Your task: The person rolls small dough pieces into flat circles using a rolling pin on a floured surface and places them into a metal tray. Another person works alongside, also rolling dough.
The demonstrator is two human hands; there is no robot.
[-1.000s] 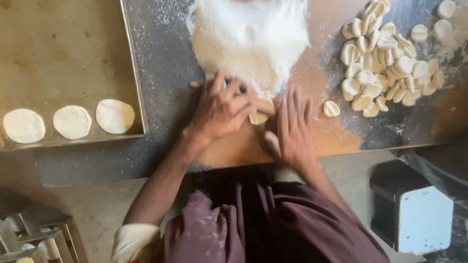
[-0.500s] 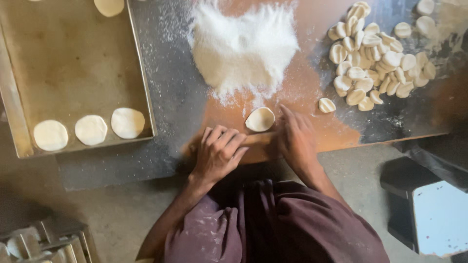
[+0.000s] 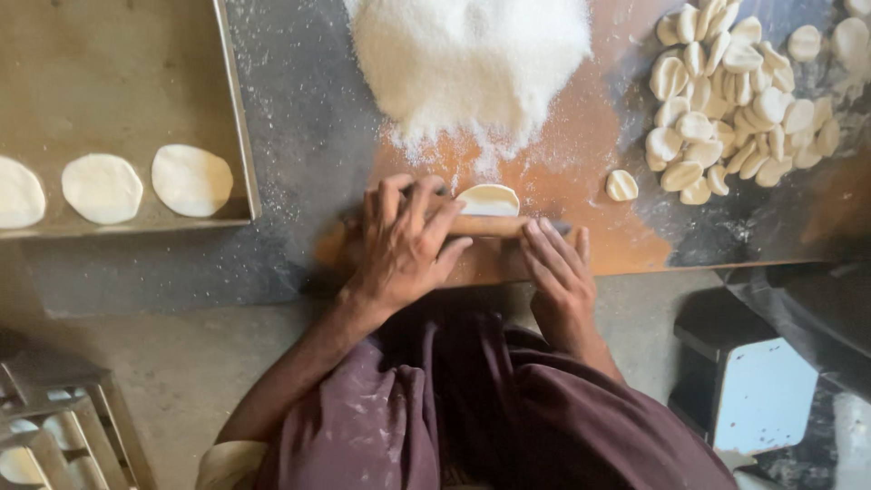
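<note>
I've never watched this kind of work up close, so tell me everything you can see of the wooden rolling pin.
The rolling pin is a thin, plain, light-brown wooden stick lying crosswise on the floured board. The left hand and right hand press flat on it, hiding its ends. It sits on the near edge of a pale dough piece.

Head cam, straight down, close.

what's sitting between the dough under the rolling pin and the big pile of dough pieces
One small pale dough piece lies alone on the floured orange board, as the head view shows.
</note>
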